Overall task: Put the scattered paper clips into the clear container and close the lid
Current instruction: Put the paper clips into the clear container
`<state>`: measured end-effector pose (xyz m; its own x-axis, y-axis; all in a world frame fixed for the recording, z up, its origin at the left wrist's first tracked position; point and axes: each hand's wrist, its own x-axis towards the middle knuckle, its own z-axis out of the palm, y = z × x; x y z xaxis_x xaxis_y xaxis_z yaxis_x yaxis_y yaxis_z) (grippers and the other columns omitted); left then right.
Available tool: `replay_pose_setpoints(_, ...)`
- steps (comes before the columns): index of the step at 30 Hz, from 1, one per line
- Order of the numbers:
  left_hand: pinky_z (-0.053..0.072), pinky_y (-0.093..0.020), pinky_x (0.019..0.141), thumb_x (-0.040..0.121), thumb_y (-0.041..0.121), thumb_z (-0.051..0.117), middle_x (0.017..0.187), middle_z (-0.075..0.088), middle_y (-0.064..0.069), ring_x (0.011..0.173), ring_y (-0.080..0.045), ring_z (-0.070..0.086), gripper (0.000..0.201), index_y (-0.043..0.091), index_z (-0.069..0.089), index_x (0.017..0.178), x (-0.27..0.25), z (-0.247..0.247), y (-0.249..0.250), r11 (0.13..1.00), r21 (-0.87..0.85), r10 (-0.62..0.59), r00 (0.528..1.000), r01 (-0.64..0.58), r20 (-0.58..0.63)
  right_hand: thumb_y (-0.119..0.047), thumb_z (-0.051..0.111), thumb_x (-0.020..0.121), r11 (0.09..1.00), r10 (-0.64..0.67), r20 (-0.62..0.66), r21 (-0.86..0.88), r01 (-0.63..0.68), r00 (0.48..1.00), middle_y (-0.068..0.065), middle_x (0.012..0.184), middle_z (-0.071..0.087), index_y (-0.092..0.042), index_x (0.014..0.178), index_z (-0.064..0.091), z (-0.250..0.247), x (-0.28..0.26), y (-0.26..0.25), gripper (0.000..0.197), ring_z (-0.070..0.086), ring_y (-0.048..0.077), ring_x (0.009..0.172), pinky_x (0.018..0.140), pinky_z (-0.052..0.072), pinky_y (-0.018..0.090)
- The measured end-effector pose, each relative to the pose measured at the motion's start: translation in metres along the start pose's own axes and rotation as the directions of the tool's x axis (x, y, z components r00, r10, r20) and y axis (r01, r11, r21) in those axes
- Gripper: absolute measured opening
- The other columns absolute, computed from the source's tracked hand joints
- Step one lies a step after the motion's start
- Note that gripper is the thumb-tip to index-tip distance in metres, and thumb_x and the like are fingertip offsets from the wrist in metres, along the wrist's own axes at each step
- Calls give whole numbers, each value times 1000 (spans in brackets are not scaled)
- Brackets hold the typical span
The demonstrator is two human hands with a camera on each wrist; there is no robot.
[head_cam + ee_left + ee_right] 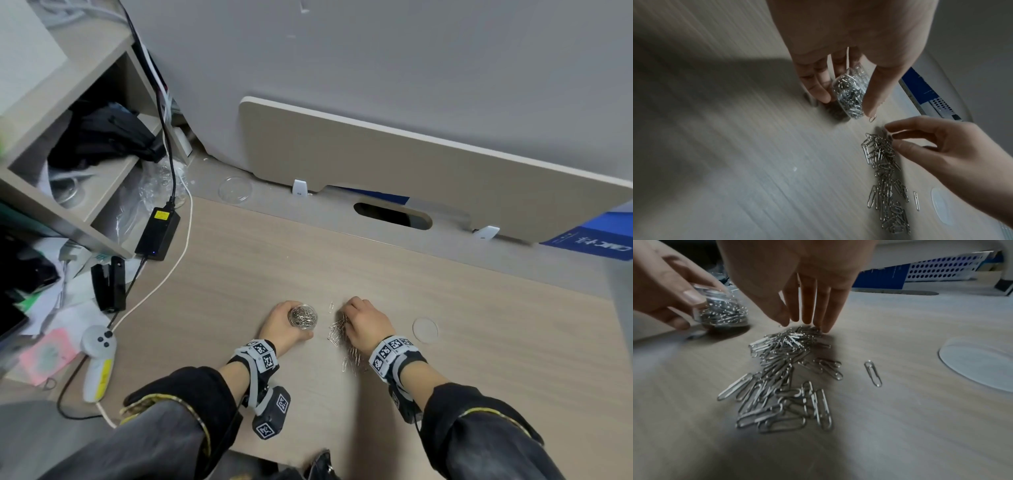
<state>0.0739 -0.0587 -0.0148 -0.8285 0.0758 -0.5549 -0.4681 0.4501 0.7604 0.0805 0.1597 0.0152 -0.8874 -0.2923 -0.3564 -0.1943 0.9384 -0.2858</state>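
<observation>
While the wooden desk (445, 342) is filling the lower frame, these items are showing:

Left hand (281, 329): curling fingers and thumb around the clear container (303, 317), gripping it at lower centre of the head view.
Clear container: sitting tilted in that grip, lid off, already holding many clips.
Right hand (368, 323): reaching down with nearly straight fingers (807, 308), tips touching the top of the heap; whether they are pinching any clip I cannot tell.
Paper clips (781, 378): lying heaped on the desk just right of the container; one stray clip (873, 373) is resting apart, toward the lid.
Lid (425, 330): lying flat, right of the right hand.
Desk surface: showing pale wood grain.
Room, upper frame: a grey wall (411, 51) is standing behind a beige panel (411, 164).
Room, left frame: a shelf unit (68, 137) is holding clutter; a black power adapter (158, 233) and a white handheld controller (97, 363) are lying below it.
</observation>
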Motion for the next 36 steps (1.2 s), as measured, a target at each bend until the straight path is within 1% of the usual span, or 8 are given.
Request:
replay_pose_setpoints(5, 50, -41, 102, 32, 43, 80, 112, 66, 1, 102, -17, 66, 65, 41, 55, 93, -1, 3, -4, 1000, -9, -4, 1000, 4, -9, -10, 51, 82, 997, -74, 4, -8, 74, 997, 4, 138, 43, -13, 133, 47, -6, 17, -10, 51, 44, 29, 118, 90, 48, 40)
replay_pose_setpoints(9, 50, -42, 102, 33, 44, 80, 113, 65, 0, 103, -19, 65, 66, 43, 55, 93, 1, 4, -5, 1000, 7, 10, 1000, -10, -2, -6, 50, 78, 986, -158, 63, -41, 161, 985, 9, 131, 49, -4, 123, 55, 4, 10, -16, 45, 46, 33, 116, 87, 49, 43)
replay_pose_setpoints(14, 50, -41, 102, 32, 45, 79, 113, 65, 1, 103, -18, 65, 66, 42, 55, 94, 2, 10, -3, 1000, 7, 7, 1000, -7, -4, -8, 48, 80, 978, -193, 96, -65, 200, 976, 7, 125, 54, -7, 119, 60, 6, -17, 1, 41, 48, 30, 114, 84, 50, 40)
replay_pose_setpoints(18, 49, -41, 103, 35, 42, 83, 115, 65, 3, 105, -17, 65, 73, 38, 55, 103, 0, 23, 6, 1000, 11, 14, 999, -14, 44, -41, 59, 81, 1000, 8, 69, -28, -6, 998, 2, 130, 44, -23, 129, 46, -4, -28, 11, 53, 44, 26, 118, 87, 50, 38)
replay_pose_setpoints(21, 49, -39, 103, 41, 34, 86, 115, 65, 2, 105, -17, 64, 70, 36, 54, 104, -6, 29, 9, 1000, 19, 21, 998, -22, 60, -65, 67, 65, 990, 138, 133, -22, -137, 981, 2, 128, 37, -31, 124, 39, -2, -31, 8, 74, 42, 25, 115, 85, 51, 41)
replay_pose_setpoints(24, 49, -38, 103, 42, 31, 86, 114, 65, 2, 104, -16, 64, 69, 36, 54, 103, -11, 28, 6, 999, 23, 24, 998, -25, 63, -54, 76, 63, 987, 160, 160, -33, -156, 974, 4, 125, 36, -28, 124, 40, 9, -30, 0, 75, 42, 26, 112, 83, 52, 41)
replay_pose_setpoints(31, 49, -38, 102, 37, 40, 80, 114, 64, 1, 104, -18, 64, 73, 34, 55, 106, -13, 25, -1, 999, 42, 33, 998, -35, 55, -21, 61, 86, 971, 197, 72, 123, -205, 978, 5, 111, 45, -17, 109, 52, 20, -24, 3, 25, 59, 31, 94, 77, 49, 36)
replay_pose_setpoints(36, 49, -39, 103, 37, 42, 80, 115, 64, 3, 106, -17, 64, 76, 33, 56, 109, -15, 24, -2, 998, 55, 29, 998, -32, 58, -18, 60, 85, 946, 252, 39, 200, -255, 967, 4, 105, 54, -17, 101, 60, 17, -24, 6, 16, 59, 27, 94, 78, 46, 33)
